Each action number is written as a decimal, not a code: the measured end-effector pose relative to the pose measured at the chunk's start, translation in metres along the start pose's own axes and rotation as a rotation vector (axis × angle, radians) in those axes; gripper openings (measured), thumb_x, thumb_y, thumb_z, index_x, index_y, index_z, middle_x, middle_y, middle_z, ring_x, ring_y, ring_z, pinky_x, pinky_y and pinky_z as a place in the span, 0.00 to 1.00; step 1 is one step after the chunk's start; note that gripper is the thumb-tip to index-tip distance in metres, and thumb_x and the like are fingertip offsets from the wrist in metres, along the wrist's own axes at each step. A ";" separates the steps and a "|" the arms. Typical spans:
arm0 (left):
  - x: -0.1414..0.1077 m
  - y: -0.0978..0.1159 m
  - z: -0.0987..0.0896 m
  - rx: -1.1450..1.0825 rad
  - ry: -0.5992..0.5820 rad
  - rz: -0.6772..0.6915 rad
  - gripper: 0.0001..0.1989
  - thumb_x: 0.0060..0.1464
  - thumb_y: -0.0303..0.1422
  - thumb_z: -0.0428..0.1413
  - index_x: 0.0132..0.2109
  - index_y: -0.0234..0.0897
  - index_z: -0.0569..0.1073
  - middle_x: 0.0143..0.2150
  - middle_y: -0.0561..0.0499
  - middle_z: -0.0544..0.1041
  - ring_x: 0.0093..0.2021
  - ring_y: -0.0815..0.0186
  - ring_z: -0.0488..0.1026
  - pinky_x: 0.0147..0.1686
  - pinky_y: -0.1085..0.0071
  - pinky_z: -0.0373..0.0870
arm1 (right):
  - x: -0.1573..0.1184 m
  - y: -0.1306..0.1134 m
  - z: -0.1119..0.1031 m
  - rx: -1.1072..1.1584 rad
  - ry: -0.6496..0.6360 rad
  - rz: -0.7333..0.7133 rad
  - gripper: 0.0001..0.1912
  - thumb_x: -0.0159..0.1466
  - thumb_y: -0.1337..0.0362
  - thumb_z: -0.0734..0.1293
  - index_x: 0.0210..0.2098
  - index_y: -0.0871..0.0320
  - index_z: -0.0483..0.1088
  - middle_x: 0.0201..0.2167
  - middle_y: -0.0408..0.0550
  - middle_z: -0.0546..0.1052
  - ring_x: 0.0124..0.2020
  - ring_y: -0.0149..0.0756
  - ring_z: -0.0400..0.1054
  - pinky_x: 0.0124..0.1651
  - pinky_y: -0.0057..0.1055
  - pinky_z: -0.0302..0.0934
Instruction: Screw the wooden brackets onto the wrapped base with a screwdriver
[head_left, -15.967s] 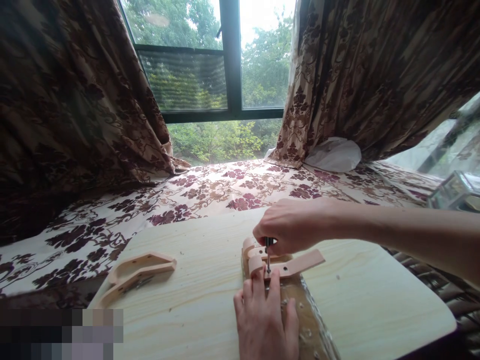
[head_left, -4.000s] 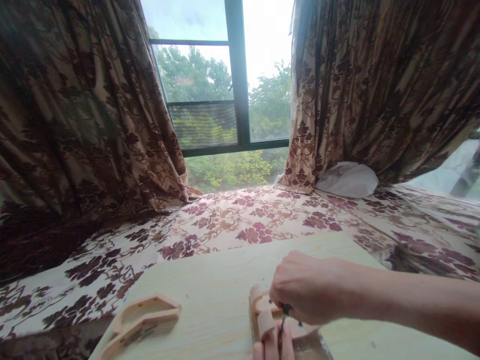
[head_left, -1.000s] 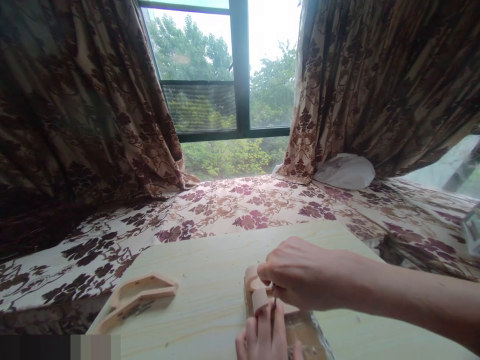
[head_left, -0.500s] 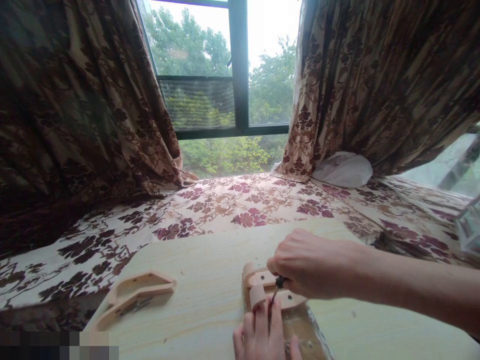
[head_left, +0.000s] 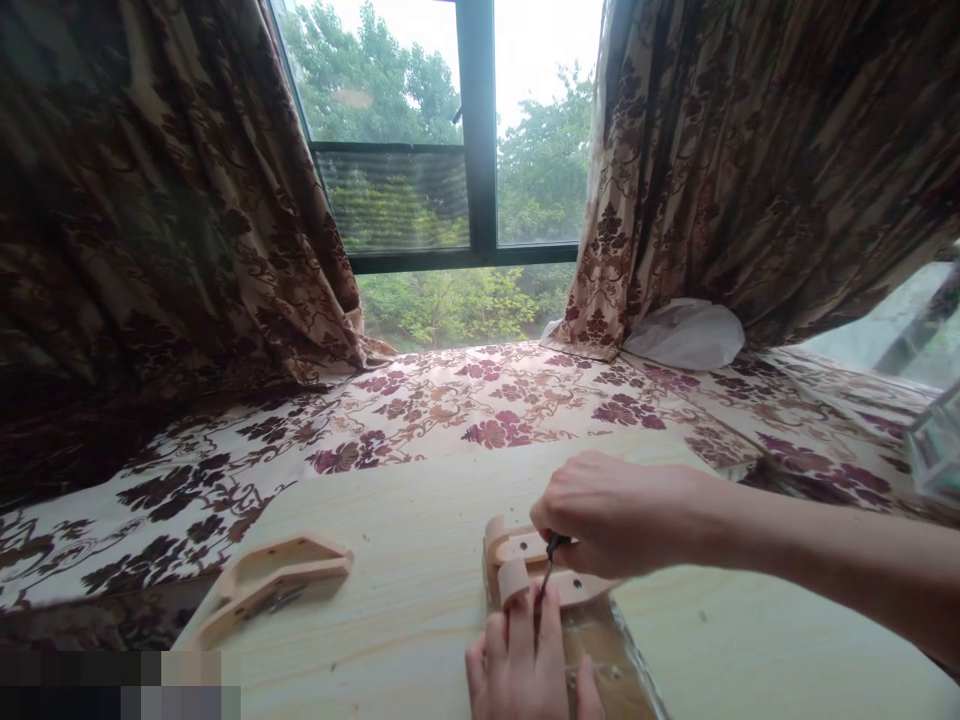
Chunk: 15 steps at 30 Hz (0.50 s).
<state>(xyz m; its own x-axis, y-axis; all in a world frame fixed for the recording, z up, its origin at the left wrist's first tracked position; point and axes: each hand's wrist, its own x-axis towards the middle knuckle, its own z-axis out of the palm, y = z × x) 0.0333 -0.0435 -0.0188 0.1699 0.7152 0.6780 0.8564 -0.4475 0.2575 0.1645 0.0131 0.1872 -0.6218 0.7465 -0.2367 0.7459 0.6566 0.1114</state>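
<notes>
right hand [head_left: 600,515] grips thin tool [head_left: 552,551] | left hand [head_left: 525,662] spread against wooden piece [head_left: 592,588] | tool contact unclear

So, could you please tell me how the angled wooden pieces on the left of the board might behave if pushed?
The angled wooden pieces are probably stiff, given their crisp edges. Their bent shape makes rolling unlikely. A push might also nudge the slim metallic-looking bits beside them across the board.
</notes>
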 end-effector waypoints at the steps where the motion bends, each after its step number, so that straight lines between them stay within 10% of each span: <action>1: 0.000 0.000 -0.001 -0.009 0.004 -0.004 0.21 0.46 0.34 0.58 0.50 0.44 0.73 0.49 0.53 0.77 0.42 0.60 0.73 0.38 0.63 0.64 | -0.001 0.000 -0.001 -0.003 -0.007 0.013 0.08 0.57 0.66 0.64 0.30 0.62 0.75 0.25 0.53 0.78 0.23 0.34 0.66 0.23 0.30 0.42; 15: 0.002 0.005 -0.007 -0.023 -0.043 0.003 0.22 0.49 0.35 0.57 0.53 0.44 0.71 0.54 0.52 0.74 0.44 0.59 0.71 0.39 0.62 0.63 | 0.001 -0.001 0.000 -0.042 0.010 -0.030 0.08 0.57 0.66 0.64 0.27 0.63 0.74 0.24 0.53 0.76 0.22 0.33 0.65 0.22 0.31 0.42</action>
<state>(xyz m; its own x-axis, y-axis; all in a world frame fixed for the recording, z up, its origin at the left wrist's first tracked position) 0.0343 -0.0475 -0.0113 0.1938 0.7356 0.6491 0.8445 -0.4618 0.2712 0.1627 0.0133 0.1867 -0.6460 0.7275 -0.2310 0.7165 0.6823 0.1452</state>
